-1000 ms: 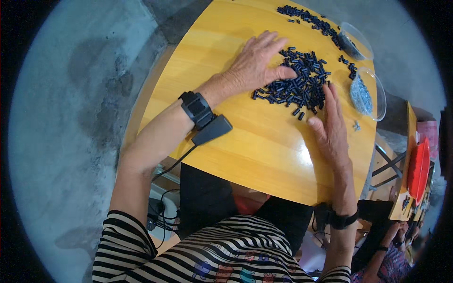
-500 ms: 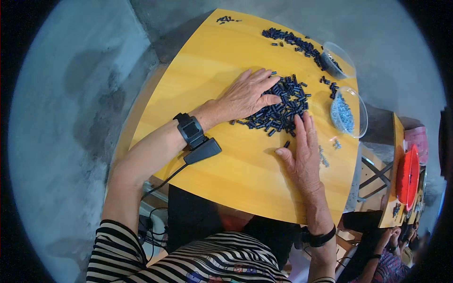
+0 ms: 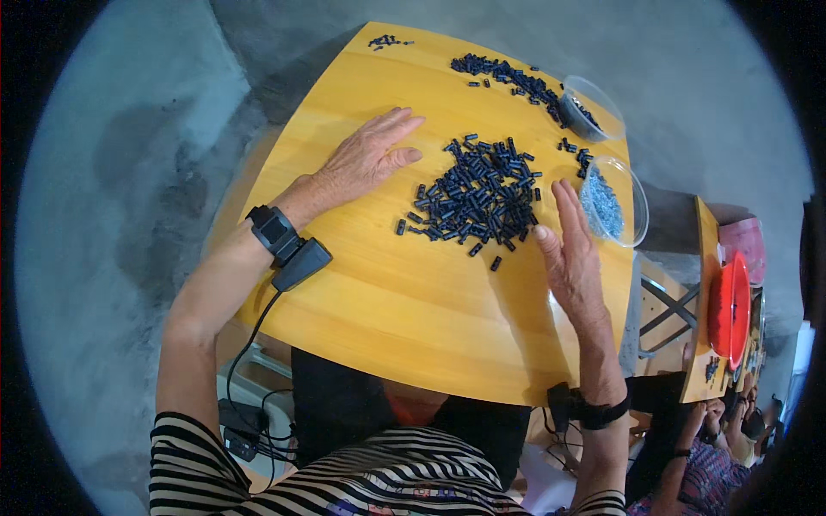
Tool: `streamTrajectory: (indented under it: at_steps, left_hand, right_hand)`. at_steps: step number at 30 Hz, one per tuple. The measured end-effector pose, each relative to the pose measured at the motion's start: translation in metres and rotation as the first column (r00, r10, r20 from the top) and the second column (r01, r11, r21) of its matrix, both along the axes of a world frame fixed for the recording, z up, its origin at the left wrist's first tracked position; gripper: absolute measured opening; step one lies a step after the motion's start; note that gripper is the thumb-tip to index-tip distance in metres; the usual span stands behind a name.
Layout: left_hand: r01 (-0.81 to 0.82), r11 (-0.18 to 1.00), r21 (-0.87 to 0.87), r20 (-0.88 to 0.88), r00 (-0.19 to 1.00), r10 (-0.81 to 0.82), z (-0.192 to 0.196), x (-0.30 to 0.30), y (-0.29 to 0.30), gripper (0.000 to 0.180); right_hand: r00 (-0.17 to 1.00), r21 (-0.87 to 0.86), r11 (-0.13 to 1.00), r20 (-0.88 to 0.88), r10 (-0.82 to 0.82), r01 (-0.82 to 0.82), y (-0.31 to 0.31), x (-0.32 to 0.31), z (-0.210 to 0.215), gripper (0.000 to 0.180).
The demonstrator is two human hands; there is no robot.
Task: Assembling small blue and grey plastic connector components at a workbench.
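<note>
While a loose pile of black cylindrical pieces [image 3: 482, 193] is being flanked by two hands in the head view, the middle of the tabletop [image 3: 379, 292] is being occupied by it. Left hand [image 3: 366, 159]: being held open, fingers extended, nothing being gripped, apart from the pile toward the left edge. Right hand [image 3: 572, 258]: being held open, nothing being gripped, thumb just beside the pile; contact cannot be told. Step, as judged: pieces are being tended as one heap. For left-hand contact, a rightward reach is seemingly being called for.
</note>
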State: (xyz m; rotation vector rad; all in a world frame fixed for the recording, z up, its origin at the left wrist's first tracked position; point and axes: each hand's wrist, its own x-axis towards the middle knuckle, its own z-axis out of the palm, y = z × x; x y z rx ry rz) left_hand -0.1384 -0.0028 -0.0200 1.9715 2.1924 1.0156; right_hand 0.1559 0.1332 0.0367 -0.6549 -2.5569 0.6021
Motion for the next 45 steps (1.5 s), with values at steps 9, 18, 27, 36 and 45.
streamTrajectory:
  at_steps: [9,18,27,36,45]
  left_hand:
    - [0.070,0.997,0.018,0.147,0.987,-0.072,0.023,0.000,-0.003,0.060]
    - [0.207,0.977,-0.050,0.138,0.970,-0.198,0.060,-0.001,0.024,0.053]
    - [0.236,0.968,-0.084,0.579,0.802,-0.145,0.085,0.054,0.072,0.064]
    - [0.352,0.932,-0.092,0.874,0.476,-0.094,0.081,0.056,0.100,0.063]
    - [0.215,0.974,-0.071,0.884,0.467,-0.039,0.086,0.015,0.069,0.049]
  right_hand:
    - [0.791,-0.040,0.837,-0.306,-0.530,0.545,0.059,0.077,0.032,0.050]
    - [0.839,-0.667,0.694,-0.189,-0.510,0.272,0.096,0.065,0.002,0.061]
    - [0.875,-0.686,0.715,-0.255,-0.411,0.135,0.085,0.018,0.027,0.060]
    - [0.938,-0.709,0.696,-0.309,-0.160,-0.115,0.076,-0.013,0.051,0.045]
    - [0.958,0.097,0.953,-0.018,-0.286,0.287,0.173,0.025,-0.051,0.049]
